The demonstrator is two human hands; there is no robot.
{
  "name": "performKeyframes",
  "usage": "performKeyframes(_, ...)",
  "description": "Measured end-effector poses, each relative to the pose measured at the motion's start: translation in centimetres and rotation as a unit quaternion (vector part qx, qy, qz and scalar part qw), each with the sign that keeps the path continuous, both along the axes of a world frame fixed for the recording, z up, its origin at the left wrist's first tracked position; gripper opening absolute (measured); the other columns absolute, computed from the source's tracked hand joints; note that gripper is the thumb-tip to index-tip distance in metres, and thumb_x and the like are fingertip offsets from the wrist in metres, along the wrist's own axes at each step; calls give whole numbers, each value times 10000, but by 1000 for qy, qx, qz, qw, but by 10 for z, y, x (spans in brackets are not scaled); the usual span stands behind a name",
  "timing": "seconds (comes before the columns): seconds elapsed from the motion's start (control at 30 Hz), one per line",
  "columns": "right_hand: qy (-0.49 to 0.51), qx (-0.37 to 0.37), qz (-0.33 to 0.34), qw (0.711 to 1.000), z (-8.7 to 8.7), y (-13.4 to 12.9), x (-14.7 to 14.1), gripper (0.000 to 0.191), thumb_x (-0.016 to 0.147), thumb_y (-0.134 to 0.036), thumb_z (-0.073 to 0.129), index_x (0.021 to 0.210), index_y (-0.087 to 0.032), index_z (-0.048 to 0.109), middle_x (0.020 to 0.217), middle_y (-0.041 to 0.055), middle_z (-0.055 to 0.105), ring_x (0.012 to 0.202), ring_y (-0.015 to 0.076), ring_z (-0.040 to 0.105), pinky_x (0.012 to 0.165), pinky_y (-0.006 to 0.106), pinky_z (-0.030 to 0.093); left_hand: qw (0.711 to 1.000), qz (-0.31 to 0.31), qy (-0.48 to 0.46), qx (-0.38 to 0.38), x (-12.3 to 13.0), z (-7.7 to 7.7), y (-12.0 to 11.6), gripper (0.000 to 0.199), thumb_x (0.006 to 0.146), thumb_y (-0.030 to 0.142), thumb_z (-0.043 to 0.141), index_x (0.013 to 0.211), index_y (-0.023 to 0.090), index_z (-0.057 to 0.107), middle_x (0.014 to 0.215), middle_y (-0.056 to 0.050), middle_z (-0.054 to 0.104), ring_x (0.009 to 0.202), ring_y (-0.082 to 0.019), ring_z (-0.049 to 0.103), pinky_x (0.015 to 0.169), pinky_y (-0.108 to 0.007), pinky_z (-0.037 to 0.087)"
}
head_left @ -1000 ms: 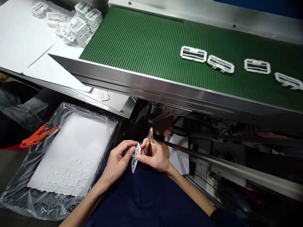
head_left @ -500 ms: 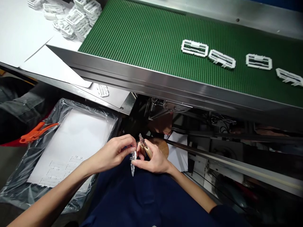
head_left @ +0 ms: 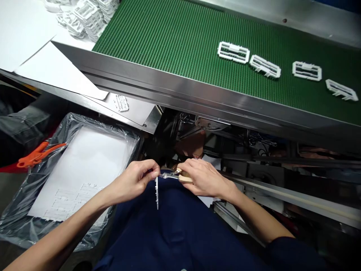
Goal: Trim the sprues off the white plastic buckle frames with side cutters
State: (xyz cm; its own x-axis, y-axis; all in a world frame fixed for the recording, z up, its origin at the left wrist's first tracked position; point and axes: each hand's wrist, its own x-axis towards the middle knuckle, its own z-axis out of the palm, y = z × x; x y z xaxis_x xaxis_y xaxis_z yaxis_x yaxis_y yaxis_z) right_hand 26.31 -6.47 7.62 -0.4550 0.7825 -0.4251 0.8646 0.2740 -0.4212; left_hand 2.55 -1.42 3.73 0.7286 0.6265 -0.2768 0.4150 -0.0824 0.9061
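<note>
Pinched at its top end, a white plastic frame (head_left: 157, 194) hangs edge-on from the fingers of my left hand (head_left: 141, 178). My right hand (head_left: 201, 177) is wrapped round the cream handles of a pair of nippers (head_left: 184, 177). Their metal jaws point left and meet the top of the frame beside my left fingertips; whether they bite on it I cannot tell. Several similar white frames (head_left: 233, 52) lie on the green conveyor belt (head_left: 169, 41).
Stacks of white frames (head_left: 88, 17) stand at the belt's left end. A plastic-lined box (head_left: 76, 150) at left holds white sheet and frames. Orange-handled pliers (head_left: 41, 154) rest at its edge. A single frame (head_left: 122, 102) lies on the ledge. The conveyor's metal side (head_left: 183, 86) crosses ahead.
My right hand has let go of the frame and turned the nippers, bringing their jaws to the frame's top. My left hand keeps its pinch, and the frame now hangs straight down.
</note>
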Motion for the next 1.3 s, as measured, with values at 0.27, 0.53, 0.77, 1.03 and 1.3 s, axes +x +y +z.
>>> performKeyframes(0.27,-77,-24,85,993,13,17,-7,279,807,-317,532,1055,-190,551,870,45,560,778,178,535,683,291,353,1000,1,1,-4,0,2,-5,219,892,302,428,728,182,510,679,1,552,604,-139,474,563,-235,360)
performKeyframes(0.53,-88,-28,130,987,22,29,-8,237,809,-316,520,1001,-190,578,803,43,554,680,170,532,598,276,326,1000,-5,5,-11,2,4,-6,198,879,274,433,731,181,525,676,-1,559,592,-138,471,546,-230,357)
performKeyframes(0.77,-81,-19,136,987,26,32,-8,180,816,-311,526,938,-190,583,786,44,547,691,175,539,638,289,346,1000,-9,-2,-18,3,5,-6,149,852,210,443,737,176,531,676,2,552,597,-134,466,549,-233,356)
performKeyframes(1.03,-116,-7,179,977,34,40,-15,162,807,-296,537,845,-156,609,749,69,577,656,182,564,597,285,353,999,-11,-10,-30,5,2,-6,146,852,189,461,722,177,528,666,19,539,592,-123,445,544,-226,347)
performKeyframes(1.3,-81,-44,165,982,25,51,-14,168,799,-283,532,735,-173,641,571,30,561,476,127,508,480,242,243,995,28,-20,-89,4,-11,-10,174,881,281,489,757,174,547,697,9,558,655,-143,497,597,-244,373)
